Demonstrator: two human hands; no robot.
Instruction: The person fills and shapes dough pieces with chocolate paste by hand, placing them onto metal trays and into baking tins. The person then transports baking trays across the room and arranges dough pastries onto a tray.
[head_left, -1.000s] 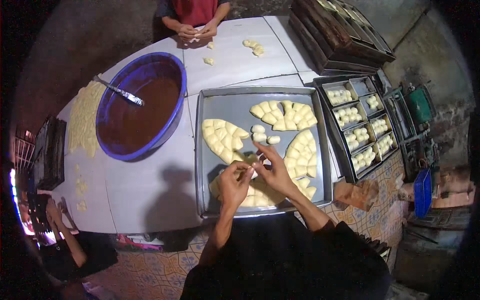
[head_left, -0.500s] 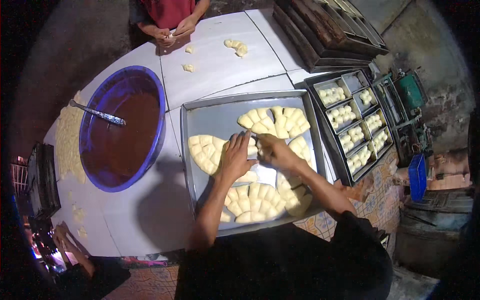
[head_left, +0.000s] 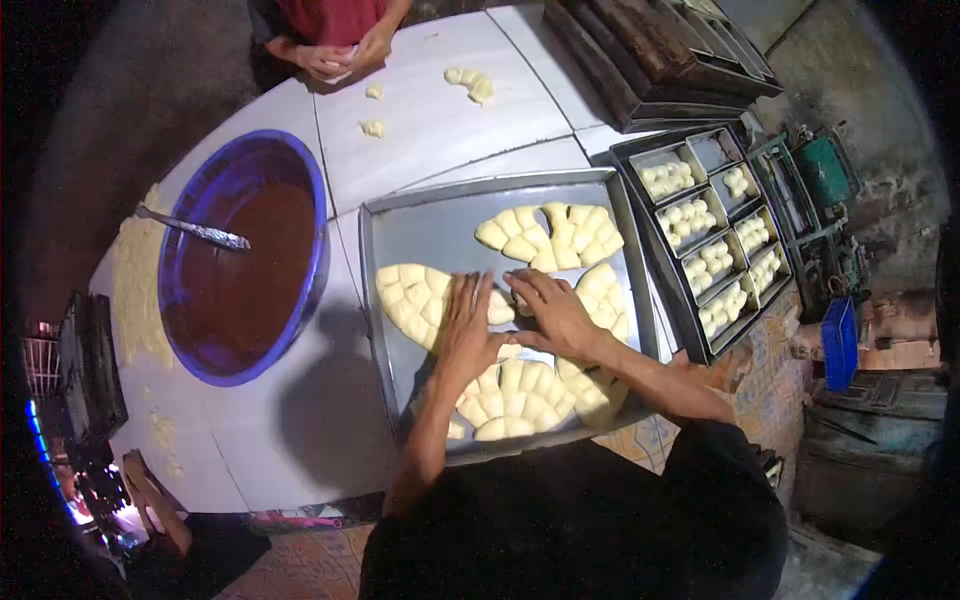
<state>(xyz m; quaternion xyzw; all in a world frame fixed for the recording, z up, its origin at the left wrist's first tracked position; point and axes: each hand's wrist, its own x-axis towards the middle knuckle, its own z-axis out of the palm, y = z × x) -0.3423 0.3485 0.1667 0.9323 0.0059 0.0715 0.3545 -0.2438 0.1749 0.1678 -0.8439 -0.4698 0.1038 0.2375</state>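
A large metal tray (head_left: 425,220) holds scored pale dough pieces (head_left: 510,400) in fanned clusters near its sides. My left hand (head_left: 468,335) rests over the middle of the tray, fingers outstretched beside the left dough cluster (head_left: 405,300). My right hand (head_left: 555,320) lies to its right, fingers extended and slightly bent over the middle. Small dough balls (head_left: 500,308) show between my hands, partly hidden by my fingers; whether my fingertips press them I cannot tell.
A blue basin (head_left: 310,260) of brown liquid with a utensil stands left. Compartmented pans (head_left: 625,160) of dough balls sit right, stacked dark pans (head_left: 660,90) behind. A co-worker's hands (head_left: 345,60) hold something pale across the white table (head_left: 440,140). Another person's arm (head_left: 155,505) is at lower left.
My hands have moved from pinching together low in the tray to spreading their fingers over its middle. The view has shifted, and the co-worker's hands still work at something pale.
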